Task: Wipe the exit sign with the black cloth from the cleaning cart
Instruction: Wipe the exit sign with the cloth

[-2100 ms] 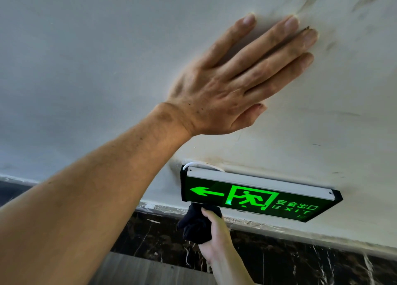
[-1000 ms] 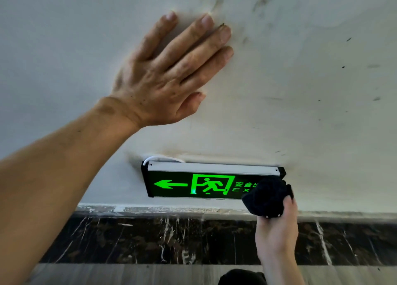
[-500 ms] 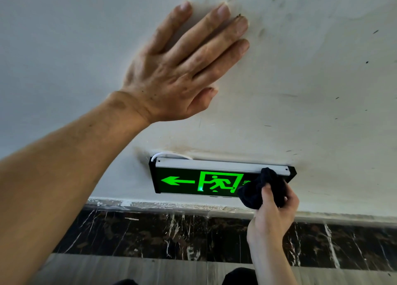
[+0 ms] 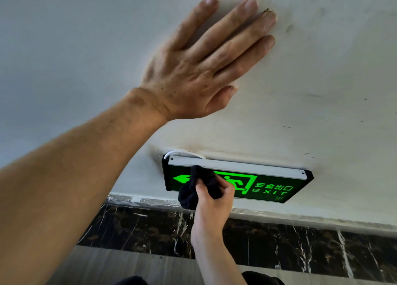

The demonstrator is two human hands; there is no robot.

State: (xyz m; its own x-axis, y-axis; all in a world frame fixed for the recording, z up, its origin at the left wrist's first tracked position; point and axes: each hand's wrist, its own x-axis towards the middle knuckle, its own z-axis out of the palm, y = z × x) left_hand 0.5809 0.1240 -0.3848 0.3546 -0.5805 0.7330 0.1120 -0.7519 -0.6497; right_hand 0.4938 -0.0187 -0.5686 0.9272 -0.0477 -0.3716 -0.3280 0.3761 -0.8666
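A lit green exit sign (image 4: 268, 184) with a black frame and a grey top strip is mounted low on the white wall. My right hand (image 4: 211, 203) is shut on a bunched black cloth (image 4: 194, 190) and presses it against the left part of the sign's face, over the arrow's tail and the running-figure symbol. My left hand (image 4: 206, 67) lies flat with fingers spread on the wall above the sign and holds nothing. The arrow tip, the characters and the word EXIT stay visible.
A white cable (image 4: 182, 152) loops out behind the sign's top left corner. A dark marble skirting band (image 4: 300, 246) runs under the wall, with grey floor (image 4: 120, 267) below it. The wall (image 4: 322, 91) shows scuffs and dark marks.
My right hand has carried the cloth from the sign's right end across to its left part, uncovering the EXIT text. My left hand stays pressed flat on the wall.
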